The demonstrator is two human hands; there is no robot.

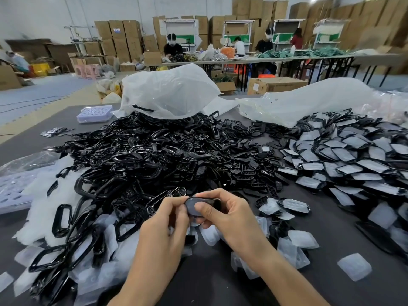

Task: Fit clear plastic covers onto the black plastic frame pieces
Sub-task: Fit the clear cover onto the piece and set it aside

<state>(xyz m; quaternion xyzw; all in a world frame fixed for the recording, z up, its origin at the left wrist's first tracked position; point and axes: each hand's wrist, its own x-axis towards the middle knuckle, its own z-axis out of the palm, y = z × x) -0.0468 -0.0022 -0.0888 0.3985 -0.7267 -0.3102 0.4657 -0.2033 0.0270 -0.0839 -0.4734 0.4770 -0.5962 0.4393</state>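
Held piece: black frame piece [195, 206], oval, above the near middle of the bench [209, 281], between both hands and clear of the surface; whether a cover already sits on it, not to be told.
Left hand [165, 219]: grip clamped on the left end of the black frame piece, fingers curled over its top edge.
Right hand [227, 214]: grip clamped on the right end, thumb pressed flat on the near face, fingers curled behind.
Loose frames: heap of black frames [154, 151] across the middle of the bench, trailing down to the near-left corner.
Clear covers [303, 239]: scattered on the bench beside and beneath the hands, some toward the near-right edge, others mixed among the frames at near left.
Slotted pieces: small black slotted parts [249, 173] between the heap and the right-hand pile.
Covered pieces: pile of covered frames [353, 155] along the right edge, overlapping one another.
Bags: plastic bag [170, 91] slumped over the far side of the heap; second plastic bag [298, 100] at the far-right corner.
Tray: lilac moulded tray [95, 113] near the far-left corner.
Beyond the bench: people seated at long tables, stacked cardboard boxes behind them.
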